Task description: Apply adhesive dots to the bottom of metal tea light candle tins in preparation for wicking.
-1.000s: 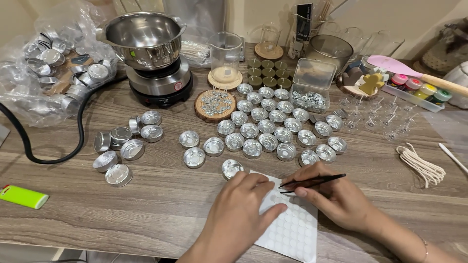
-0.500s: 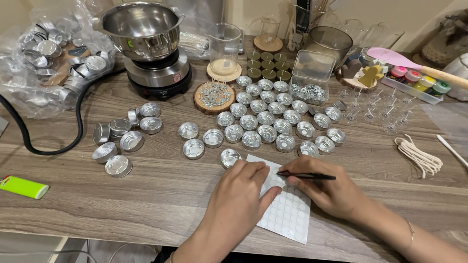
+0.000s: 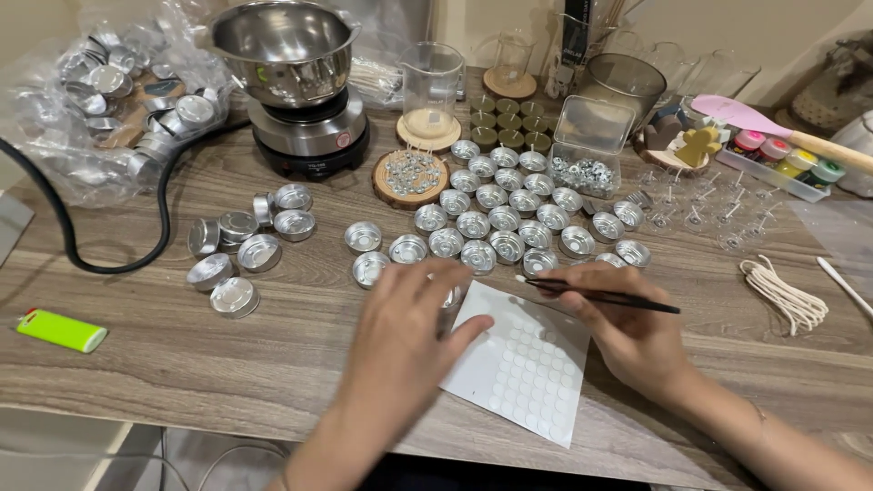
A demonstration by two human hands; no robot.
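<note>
My left hand (image 3: 406,338) lies flat on the wooden table, its fingers pressing the left edge of a white sheet of round stickers (image 3: 525,362) and covering a small metal cup beneath. My right hand (image 3: 627,332) grips thin black tweezers (image 3: 602,295) whose tip points left, just above the sheet's top edge. Right behind both hands stands a cluster of several round silver tealight cups (image 3: 506,217).
A loose group of silver cups (image 3: 244,244) lies at the left, with a green lighter (image 3: 60,330) near the front edge. Behind are a hot plate with a steel bowl (image 3: 289,55), a glass beaker (image 3: 430,86), a wood slice (image 3: 411,177), a cord bundle (image 3: 787,293) and wick holders (image 3: 705,208).
The view has drawn closer to the table. My left hand slid forward over the sheet's left edge, and the tweezers moved up toward the sheet's top edge.
</note>
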